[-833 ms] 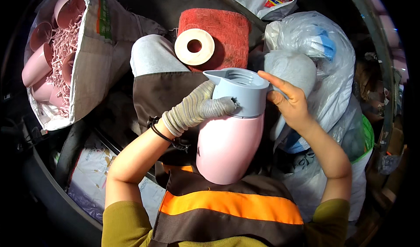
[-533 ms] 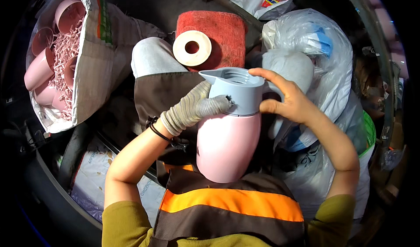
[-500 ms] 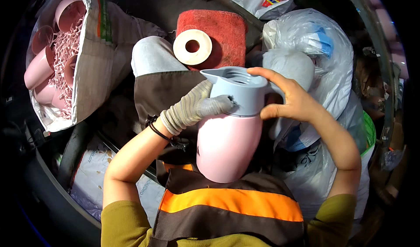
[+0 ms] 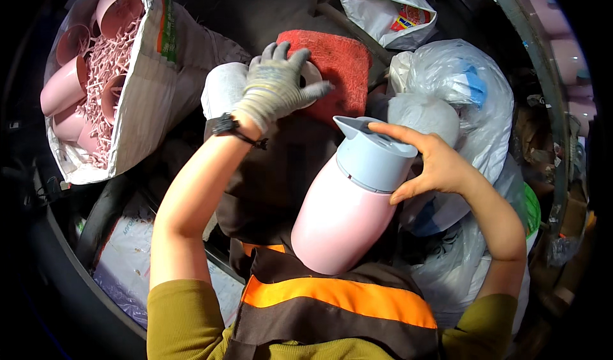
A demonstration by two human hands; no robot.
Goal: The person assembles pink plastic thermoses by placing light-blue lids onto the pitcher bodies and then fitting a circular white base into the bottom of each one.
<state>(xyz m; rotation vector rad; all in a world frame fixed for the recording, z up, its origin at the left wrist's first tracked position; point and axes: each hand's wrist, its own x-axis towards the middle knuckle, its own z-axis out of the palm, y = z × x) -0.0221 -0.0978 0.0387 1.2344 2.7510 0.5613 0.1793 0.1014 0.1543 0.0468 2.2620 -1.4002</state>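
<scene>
"Where's the pink vacuum jug (image 4: 345, 213)?"

"Centre of my frame, the bare right hand (image 4: 439, 165) gripping it near the top."

"And the gloved left hand (image 4: 274, 82)?"

"I see its fingers spread over the cream tape roll (image 4: 313, 74) on the red pad (image 4: 348, 66), upper centre."

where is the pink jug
In the head view, the pink jug is just right of centre, in the right hand, its base near the wide orange stripe.

The red cushion (image 4: 348, 66) carries a cream ring (image 4: 313, 75).
</scene>
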